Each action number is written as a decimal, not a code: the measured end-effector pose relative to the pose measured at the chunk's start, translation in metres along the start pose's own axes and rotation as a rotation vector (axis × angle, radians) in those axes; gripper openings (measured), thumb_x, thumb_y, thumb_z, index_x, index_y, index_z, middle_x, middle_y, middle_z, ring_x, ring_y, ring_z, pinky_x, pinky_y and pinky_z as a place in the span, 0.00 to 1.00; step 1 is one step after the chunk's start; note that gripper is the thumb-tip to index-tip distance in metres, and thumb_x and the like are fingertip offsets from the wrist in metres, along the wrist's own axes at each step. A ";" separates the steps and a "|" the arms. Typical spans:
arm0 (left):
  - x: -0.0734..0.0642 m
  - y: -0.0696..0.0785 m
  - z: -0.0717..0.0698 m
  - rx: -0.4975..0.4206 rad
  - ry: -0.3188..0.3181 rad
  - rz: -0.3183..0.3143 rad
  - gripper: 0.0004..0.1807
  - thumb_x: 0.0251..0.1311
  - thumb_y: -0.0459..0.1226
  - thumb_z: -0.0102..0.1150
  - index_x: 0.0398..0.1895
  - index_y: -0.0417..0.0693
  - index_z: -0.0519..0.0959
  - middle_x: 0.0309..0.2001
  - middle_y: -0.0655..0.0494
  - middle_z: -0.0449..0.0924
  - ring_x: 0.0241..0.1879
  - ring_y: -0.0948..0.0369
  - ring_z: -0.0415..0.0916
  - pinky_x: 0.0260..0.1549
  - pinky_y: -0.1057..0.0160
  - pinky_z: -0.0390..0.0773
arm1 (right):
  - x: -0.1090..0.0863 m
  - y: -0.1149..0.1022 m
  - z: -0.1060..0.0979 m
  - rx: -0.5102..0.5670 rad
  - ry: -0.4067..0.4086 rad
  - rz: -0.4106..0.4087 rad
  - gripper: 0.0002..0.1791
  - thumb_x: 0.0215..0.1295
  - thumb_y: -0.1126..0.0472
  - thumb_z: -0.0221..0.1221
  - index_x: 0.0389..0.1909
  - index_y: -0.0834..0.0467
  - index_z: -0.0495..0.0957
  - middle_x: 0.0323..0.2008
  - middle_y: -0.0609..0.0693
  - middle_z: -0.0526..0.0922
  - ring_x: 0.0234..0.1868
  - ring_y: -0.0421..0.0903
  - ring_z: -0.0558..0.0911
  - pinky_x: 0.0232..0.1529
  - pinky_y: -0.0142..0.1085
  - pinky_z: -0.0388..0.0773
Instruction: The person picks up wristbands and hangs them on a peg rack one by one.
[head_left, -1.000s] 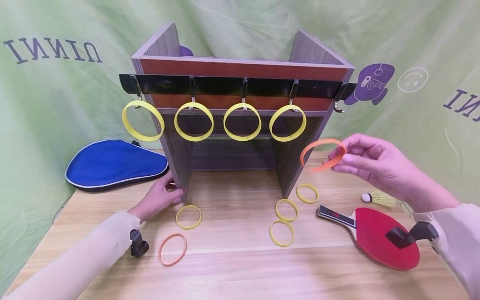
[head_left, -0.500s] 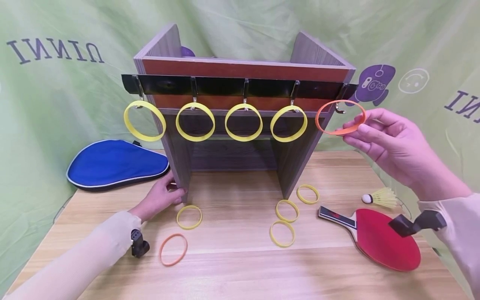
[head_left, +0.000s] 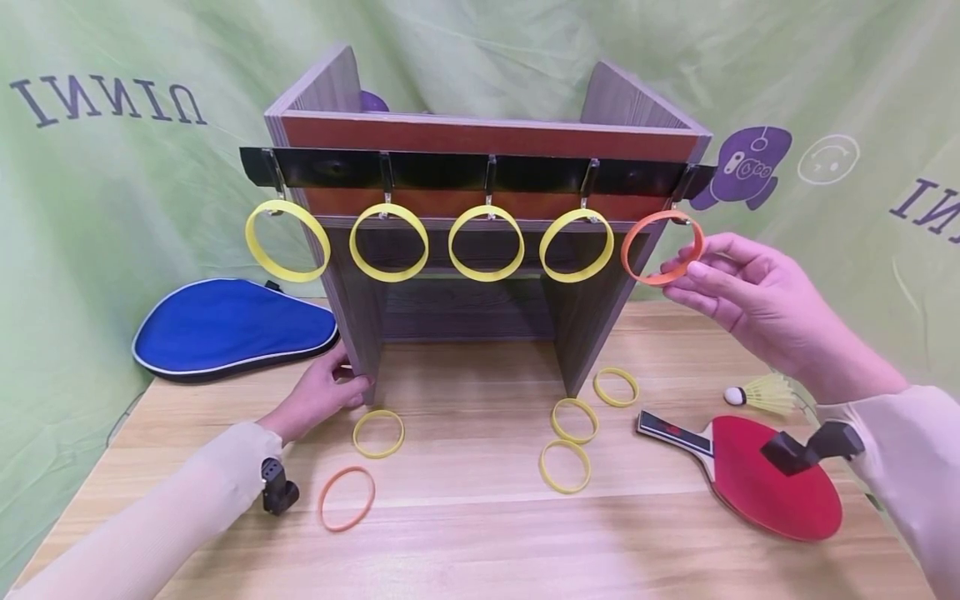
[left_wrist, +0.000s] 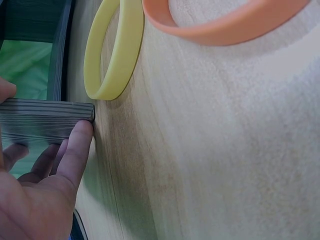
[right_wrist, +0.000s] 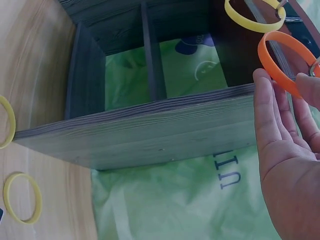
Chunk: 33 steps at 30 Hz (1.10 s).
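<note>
Curtain, orange ring pinched by right hand

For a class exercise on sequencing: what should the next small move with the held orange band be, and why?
Probably lower the orange band gently until the right-end hook bears it: the right hand holds it with its top edge at that hook, and four yellow bands already hang from the others.

The thin orange ring is held up above the table, at the right-end hook. Four yellow rings hang in one row to its left. The grey wood-grain stand stands upright.
</note>
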<state>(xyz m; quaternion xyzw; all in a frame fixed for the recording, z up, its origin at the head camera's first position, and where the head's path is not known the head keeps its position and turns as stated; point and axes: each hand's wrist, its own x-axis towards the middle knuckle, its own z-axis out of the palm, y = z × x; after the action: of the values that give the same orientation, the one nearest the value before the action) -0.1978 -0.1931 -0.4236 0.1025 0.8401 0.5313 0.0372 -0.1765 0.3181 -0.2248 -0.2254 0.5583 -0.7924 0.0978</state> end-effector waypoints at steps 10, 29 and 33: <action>0.001 -0.001 -0.001 -0.003 -0.001 0.001 0.29 0.66 0.32 0.62 0.69 0.39 0.69 0.60 0.31 0.77 0.56 0.43 0.79 0.39 0.67 0.86 | 0.001 0.005 -0.001 -0.015 -0.006 0.033 0.18 0.76 0.80 0.44 0.56 0.69 0.79 0.49 0.61 0.89 0.51 0.55 0.91 0.55 0.41 0.87; 0.000 0.000 0.000 0.003 0.000 -0.002 0.29 0.67 0.33 0.63 0.70 0.38 0.69 0.61 0.31 0.77 0.57 0.42 0.79 0.40 0.69 0.85 | -0.019 0.061 0.001 -0.413 -0.010 0.278 0.15 0.76 0.72 0.55 0.60 0.70 0.72 0.50 0.50 0.91 0.52 0.43 0.91 0.55 0.33 0.86; 0.000 -0.001 0.000 0.007 -0.001 0.005 0.29 0.67 0.33 0.63 0.69 0.38 0.69 0.61 0.31 0.77 0.57 0.42 0.79 0.40 0.69 0.85 | -0.029 0.087 0.005 -0.568 -0.032 0.394 0.21 0.76 0.67 0.58 0.60 0.77 0.67 0.46 0.47 0.90 0.49 0.40 0.90 0.53 0.31 0.87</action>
<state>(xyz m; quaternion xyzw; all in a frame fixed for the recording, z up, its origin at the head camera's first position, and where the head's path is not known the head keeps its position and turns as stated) -0.1985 -0.1938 -0.4244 0.1049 0.8416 0.5285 0.0359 -0.1576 0.2945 -0.3118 -0.1438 0.7879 -0.5675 0.1908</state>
